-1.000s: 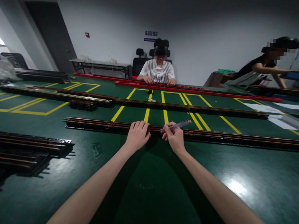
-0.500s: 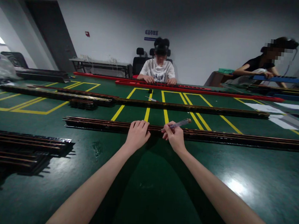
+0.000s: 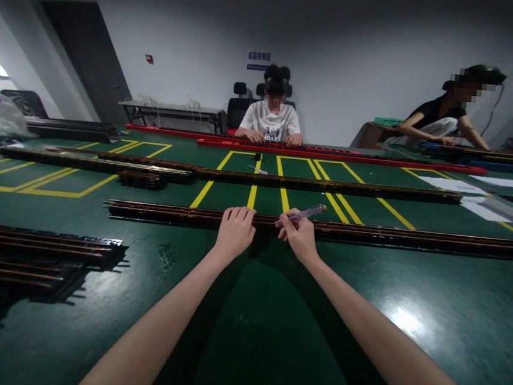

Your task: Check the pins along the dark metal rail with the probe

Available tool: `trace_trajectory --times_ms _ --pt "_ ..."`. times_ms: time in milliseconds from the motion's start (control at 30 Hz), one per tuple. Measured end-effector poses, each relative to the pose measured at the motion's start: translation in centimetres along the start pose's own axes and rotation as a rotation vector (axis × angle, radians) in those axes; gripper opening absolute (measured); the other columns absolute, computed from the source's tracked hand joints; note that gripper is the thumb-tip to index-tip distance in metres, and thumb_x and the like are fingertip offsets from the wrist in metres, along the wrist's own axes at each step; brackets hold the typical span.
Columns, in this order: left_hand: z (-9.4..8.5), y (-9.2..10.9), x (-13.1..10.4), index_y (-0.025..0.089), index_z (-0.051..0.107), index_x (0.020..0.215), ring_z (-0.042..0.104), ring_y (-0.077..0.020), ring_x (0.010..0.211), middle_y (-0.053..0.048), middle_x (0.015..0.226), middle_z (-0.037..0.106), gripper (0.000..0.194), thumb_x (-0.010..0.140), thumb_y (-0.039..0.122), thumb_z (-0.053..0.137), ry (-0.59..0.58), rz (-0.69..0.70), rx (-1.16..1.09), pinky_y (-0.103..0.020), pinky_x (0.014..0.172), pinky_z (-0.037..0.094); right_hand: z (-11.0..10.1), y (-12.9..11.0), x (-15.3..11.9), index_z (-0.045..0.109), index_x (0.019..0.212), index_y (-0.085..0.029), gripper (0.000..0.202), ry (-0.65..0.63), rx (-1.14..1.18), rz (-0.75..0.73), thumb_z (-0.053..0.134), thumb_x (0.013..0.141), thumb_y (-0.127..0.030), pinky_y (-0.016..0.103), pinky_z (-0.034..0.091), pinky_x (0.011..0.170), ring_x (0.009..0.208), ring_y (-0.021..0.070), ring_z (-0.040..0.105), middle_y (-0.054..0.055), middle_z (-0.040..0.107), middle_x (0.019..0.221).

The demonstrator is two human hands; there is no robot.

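Note:
A long black rail with copper-coloured strips (image 3: pixel 406 238) lies crosswise in front of me on the green table. My left hand (image 3: pixel 236 231) is closed over it, with the fingers curled across its far edge. Just to the right, my right hand (image 3: pixel 300 234) grips a screwdriver with a clear handle (image 3: pixel 309 212). The handle points up and to the right, and the thin tip angles down to the rail between my hands. Whether the tip sits in a slot is too small to tell.
Several similar dark rails (image 3: pixel 42 247) are stacked at near left. Beyond my rail runs another long rail (image 3: pixel 329 186), near a small white-handled tool (image 3: pixel 259 169). Across the table, a person in white (image 3: pixel 271 121) works at red bars (image 3: pixel 341 157); another leans in at far right (image 3: pixel 444 123).
The rail under my hands has shifted slightly left, and my hands have moved a touch with it. At far right, the co-worker has lowered the blue bar and leans further down.

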State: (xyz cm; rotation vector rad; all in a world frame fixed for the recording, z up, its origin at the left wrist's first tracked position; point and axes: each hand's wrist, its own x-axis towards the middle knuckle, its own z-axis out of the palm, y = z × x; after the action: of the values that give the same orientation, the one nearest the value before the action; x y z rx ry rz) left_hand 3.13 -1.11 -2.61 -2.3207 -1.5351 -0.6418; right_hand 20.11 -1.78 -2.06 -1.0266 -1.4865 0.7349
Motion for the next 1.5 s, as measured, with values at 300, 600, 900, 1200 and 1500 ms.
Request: trace_trajectory --times_ms 300,600,900,1200,1500 --pt "-0.2 0.1 0.0 0.014 0.056 0.116 0.052 -0.023 0.111 -0.011 0.118 0.061 0.04 0.082 0.008 0.036 -0.014 -0.005 0.013 -0.043 0.1 0.035 0.1 0.5 0.2 0.053 0.074 -0.018 0.032 -0.005 0.018 -0.005 0.055 0.081 -0.049 0.023 0.045 0.041 0.048 0.0124 0.058 0.003 0.062 0.066" --pt "0.1 -0.1 0.0 0.014 0.057 0.116 0.053 -0.0225 0.113 -0.01 0.119 0.062 0.044 0.079 0.002 0.036 -0.01 -0.021 0.005 -0.045 0.103 0.034 0.1 0.2 0.3 0.054 0.075 -0.018 0.029 -0.052 0.022 0.002 0.055 0.081 -0.046 0.023 0.047 0.043 0.055 0.0145 0.063 0.003 0.063 0.067" --pt "-0.1 -0.5 0.3 0.015 0.056 0.116 0.054 -0.0205 0.112 -0.009 0.115 0.063 0.045 0.079 0.001 0.034 -0.051 -0.05 -0.144 -0.042 0.101 0.04 -0.2 0.6 0.8 0.055 0.075 -0.018 0.032 -0.099 0.135 0.039 0.059 0.078 -0.049 0.031 0.056 0.059 0.06 0.0146 0.064 0.002 0.062 0.069" --pt "0.1 -0.6 0.6 0.014 0.056 0.111 0.055 -0.0221 0.105 -0.011 0.109 0.062 0.032 0.083 0.022 0.041 -0.044 -0.066 -0.169 -0.04 0.099 0.038 -0.6 0.6 1.3 0.057 0.075 -0.017 0.028 -0.173 0.157 0.032 0.06 0.079 -0.044 0.032 0.057 0.064 0.064 0.0139 0.065 0.002 0.062 0.071" --pt "0.7 -0.8 0.9 0.017 0.055 0.108 0.054 -0.0245 0.101 -0.01 0.104 0.061 0.032 0.082 0.034 0.048 -0.031 -0.046 -0.084 -0.041 0.093 0.04 -0.4 0.9 1.3 0.057 0.074 -0.017 0.031 -0.146 0.168 0.039 0.062 0.076 -0.048 0.033 0.057 0.062 0.061 0.0142 0.065 0.002 0.062 0.069"
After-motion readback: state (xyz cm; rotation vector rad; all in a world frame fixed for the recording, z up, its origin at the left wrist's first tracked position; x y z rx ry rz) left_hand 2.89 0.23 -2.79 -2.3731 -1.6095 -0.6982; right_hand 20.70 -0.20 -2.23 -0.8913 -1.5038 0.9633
